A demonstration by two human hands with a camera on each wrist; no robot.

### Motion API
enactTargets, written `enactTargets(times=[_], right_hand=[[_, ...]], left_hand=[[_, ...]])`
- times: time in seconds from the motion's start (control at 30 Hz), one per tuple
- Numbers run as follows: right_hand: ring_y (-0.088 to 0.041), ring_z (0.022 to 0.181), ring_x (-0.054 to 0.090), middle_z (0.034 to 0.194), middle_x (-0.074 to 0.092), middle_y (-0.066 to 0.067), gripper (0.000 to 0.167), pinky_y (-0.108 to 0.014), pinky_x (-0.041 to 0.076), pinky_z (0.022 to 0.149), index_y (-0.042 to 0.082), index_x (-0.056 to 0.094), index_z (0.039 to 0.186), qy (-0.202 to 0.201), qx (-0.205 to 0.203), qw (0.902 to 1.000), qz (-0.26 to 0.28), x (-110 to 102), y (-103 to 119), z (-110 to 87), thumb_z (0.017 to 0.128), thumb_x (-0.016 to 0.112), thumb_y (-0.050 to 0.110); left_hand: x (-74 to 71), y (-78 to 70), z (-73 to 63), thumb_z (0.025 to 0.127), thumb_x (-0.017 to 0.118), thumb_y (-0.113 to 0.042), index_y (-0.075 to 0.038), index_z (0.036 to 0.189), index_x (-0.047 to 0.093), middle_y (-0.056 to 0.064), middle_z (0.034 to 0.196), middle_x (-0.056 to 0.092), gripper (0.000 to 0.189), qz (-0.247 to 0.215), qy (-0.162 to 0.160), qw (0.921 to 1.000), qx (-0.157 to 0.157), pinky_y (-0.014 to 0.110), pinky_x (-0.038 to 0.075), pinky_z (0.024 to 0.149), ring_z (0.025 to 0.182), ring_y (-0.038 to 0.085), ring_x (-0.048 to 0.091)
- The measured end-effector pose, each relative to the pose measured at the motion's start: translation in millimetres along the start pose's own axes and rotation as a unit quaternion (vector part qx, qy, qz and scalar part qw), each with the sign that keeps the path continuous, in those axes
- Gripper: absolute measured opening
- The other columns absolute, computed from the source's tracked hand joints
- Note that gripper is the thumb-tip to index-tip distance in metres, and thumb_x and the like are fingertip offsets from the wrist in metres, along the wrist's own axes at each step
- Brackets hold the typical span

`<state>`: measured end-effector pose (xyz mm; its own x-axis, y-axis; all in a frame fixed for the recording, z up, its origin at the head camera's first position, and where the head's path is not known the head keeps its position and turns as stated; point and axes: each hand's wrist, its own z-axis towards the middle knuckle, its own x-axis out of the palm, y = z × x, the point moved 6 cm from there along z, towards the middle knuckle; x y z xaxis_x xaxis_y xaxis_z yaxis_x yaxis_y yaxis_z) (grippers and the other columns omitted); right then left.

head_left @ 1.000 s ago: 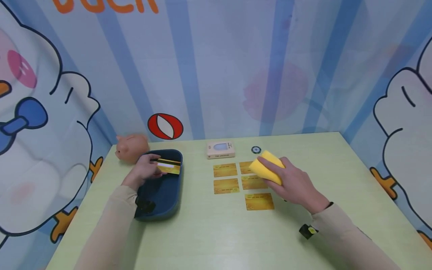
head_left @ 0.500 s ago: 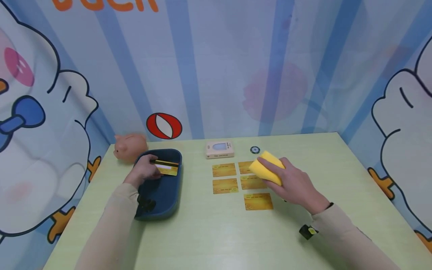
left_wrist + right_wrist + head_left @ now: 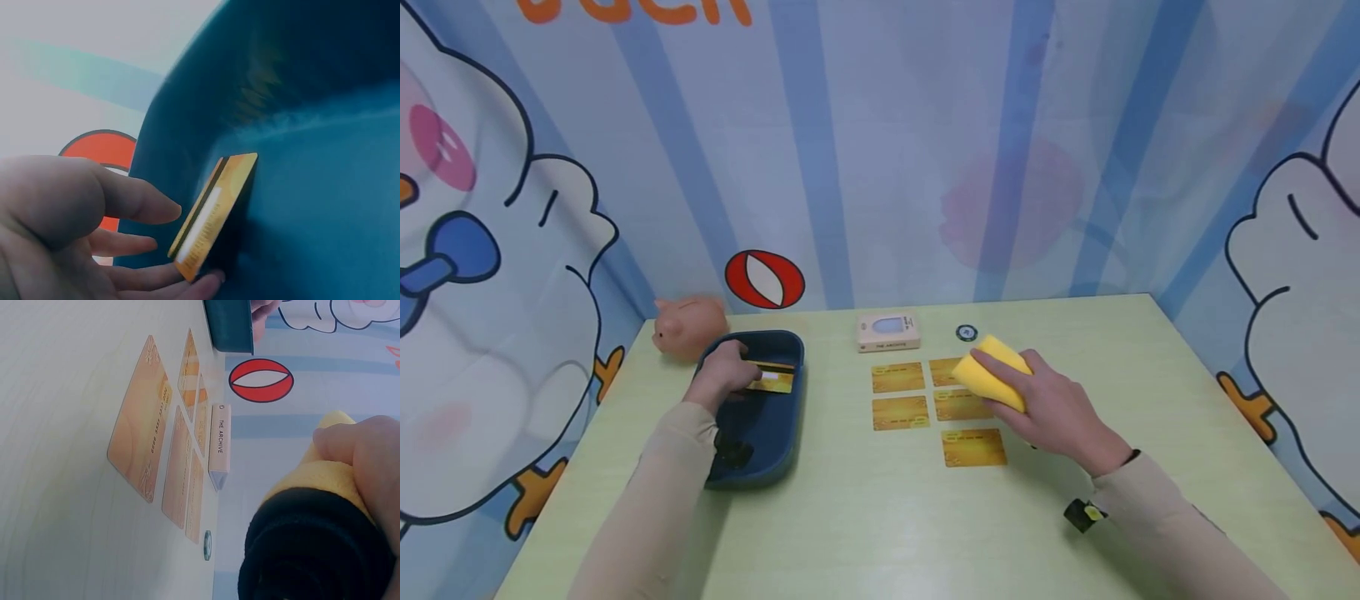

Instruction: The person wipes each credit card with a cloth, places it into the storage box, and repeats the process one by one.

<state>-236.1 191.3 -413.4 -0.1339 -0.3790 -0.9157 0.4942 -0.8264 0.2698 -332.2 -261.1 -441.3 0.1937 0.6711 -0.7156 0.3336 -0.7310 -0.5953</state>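
Table [image 3: 850, 533] — card [image 3: 215, 215] now lower in tray [image 3: 763, 458] — left fingers [image 3: 140, 199] spread, right fingers [image 3: 1002, 369] gripping cloth [image 3: 976, 379].

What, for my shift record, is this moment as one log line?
left hand: at gold card, inside blue bin; right hand: grips yellow cloth; table: five gold cards

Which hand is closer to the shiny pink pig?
Left. The left hand is just beside the pink pig, reaching into the dark-blue rounded tub; the right hand is far across the pale table, holding a yellow cloth or sponge.
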Motion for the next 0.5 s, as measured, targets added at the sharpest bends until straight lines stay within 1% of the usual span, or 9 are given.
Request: enactTargets(times=[0.07, 0.2, 0.33, 0.5], right_hand=[[-0.013, 0.060, 0.046, 0.109, 0.054, -0.018, 0.071, -0.027, 0.042, 0.050, 0.033, 0.044, 0.161, 0.000, -0.001, 1.0000, 0.000, -0.1, 0.2, 0.0, 0.097, 0.076, 0.034], [-0.013, 0.061, 0.046, 0.109, 0.054, -0.018, 0.071, -0.027, 0.042, 0.050, 0.033, 0.045, 0.160, -0.002, -0.002, 1.0000, 0.001, -0.5, 0.2, 0.0, 0.097, 0.076, 0.033], [-0.012, 0.060, 0.046, 0.108, 0.053, -0.017, 0.071, -0.027, 0.042, 0.049, 0.032, 0.045, 0.160, -0.005, -0.002, 1.0000, 0.003, -1.4, -0.1, -0.5, 0.096, 0.077, 0.033], [-0.012, 0.060, 0.045, 0.108, 0.053, -0.017, 0.072, -0.027, 0.042, 0.049, 0.032, 0.045, 0.160, -0.007, -0.003, 1.0000, 0.003, -1.5, -0.3, -0.6, 0.096, 0.077, 0.033]], left_hand=[[-0.6, -0.6, -1.0, 0.099, 0.060, -0.012, 0.012, 0.155, 0.031, 0.034, 0.148, 0.044, 0.067, 0.016, 0.003, 0.9999, -0.003, 0.046, 0.063, 0.084, 0.122, 0.043, 0.060], [-1.1, -1.5, -2.3, 0.100, 0.059, -0.014, 0.013, 0.156, 0.032, 0.034, 0.146, 0.046, 0.068, 0.034, 0.003, 0.9994, -0.008, 0.045, 0.063, 0.084, 0.114, 0.039, 0.063], [-0.9, -1.9, -3.0, 0.101, 0.058, -0.016, 0.012, 0.156, 0.032, 0.034, 0.145, 0.046, 0.067, 0.034, 0.003, 0.9994, -0.009, 0.044, 0.064, 0.083, 0.110, 0.037, 0.064], [-1.4, -2.5, -5.1, 0.101, 0.058, -0.016, 0.012, 0.155, 0.034, 0.034, 0.147, 0.044, 0.066, 0.025, 0.004, 0.9997, -0.003, 0.046, 0.063, 0.084, 0.113, 0.039, 0.063]])
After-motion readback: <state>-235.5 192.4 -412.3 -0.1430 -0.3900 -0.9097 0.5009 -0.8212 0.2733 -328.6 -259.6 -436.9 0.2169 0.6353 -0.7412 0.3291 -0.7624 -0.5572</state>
